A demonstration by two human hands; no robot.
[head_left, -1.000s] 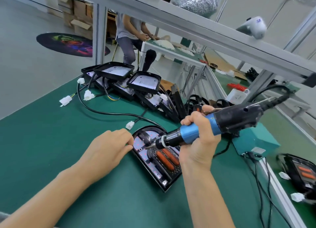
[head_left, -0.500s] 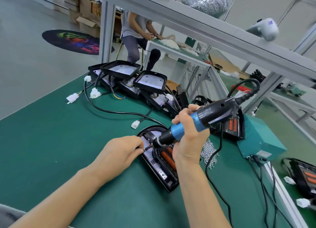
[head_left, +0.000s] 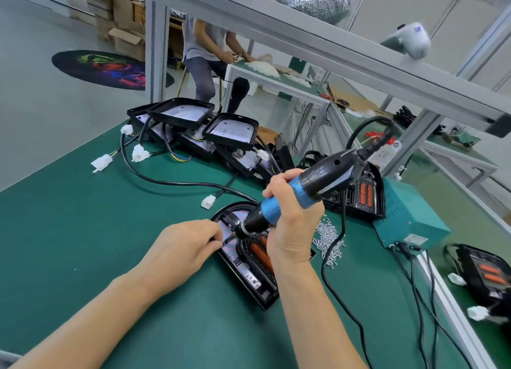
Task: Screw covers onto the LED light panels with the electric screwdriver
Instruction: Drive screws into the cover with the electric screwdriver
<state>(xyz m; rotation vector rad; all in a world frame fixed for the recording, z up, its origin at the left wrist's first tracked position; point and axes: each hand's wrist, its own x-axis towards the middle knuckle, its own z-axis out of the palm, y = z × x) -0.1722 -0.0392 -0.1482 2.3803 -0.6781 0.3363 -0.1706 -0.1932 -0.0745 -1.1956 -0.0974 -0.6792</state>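
A black LED light panel (head_left: 258, 281) with orange strips and a black cover lies on the green mat in front of me. My right hand (head_left: 293, 224) grips the blue-and-black electric screwdriver (head_left: 301, 191), tilted with its bit down on the panel's left part. My left hand (head_left: 182, 249) sits at the panel's left edge, fingertips pinched at the bit tip; what they pinch is too small to make out. A heap of loose screws (head_left: 329, 240) lies just right of the panel.
Several stacked black panels (head_left: 193, 128) with cables and white connectors stand at the back. A teal power box (head_left: 409, 216) sits right, more panels beside it (head_left: 365, 194) and at far right (head_left: 484, 274). The screwdriver's cord trails down right. A person works at another table behind.
The screwdriver has tipped more upright and its bit has come down to the panel's left part. My left hand's fingertips have closed in at the bit tip. The view shifted left.
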